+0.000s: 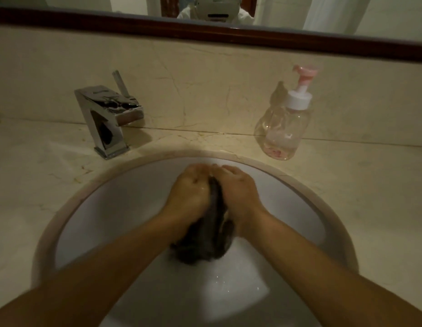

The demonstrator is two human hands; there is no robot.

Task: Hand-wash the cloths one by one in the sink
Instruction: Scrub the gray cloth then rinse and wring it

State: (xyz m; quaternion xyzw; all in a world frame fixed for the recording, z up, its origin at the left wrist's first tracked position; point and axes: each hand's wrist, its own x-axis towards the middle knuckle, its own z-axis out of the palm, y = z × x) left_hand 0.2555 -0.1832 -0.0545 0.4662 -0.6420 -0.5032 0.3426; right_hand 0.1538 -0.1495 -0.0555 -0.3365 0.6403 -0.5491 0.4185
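Gripping the sodden dark grey cloth [205, 244] with left hand [189, 193] and right hand [239, 188] alike. Best to rub fold against fold, low in the white oval ceramic sink [106, 208].

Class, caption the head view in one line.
Left hand and right hand grip a dark grey cloth inside the white round basin.

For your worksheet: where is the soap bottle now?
Head view: soap bottle stands on the counter behind the sink, right side, tap at left.

I have both forearms stretched forward, my left hand [189, 193] and right hand [239, 192] side by side, fingers curled round the cloth [205, 246] between them.
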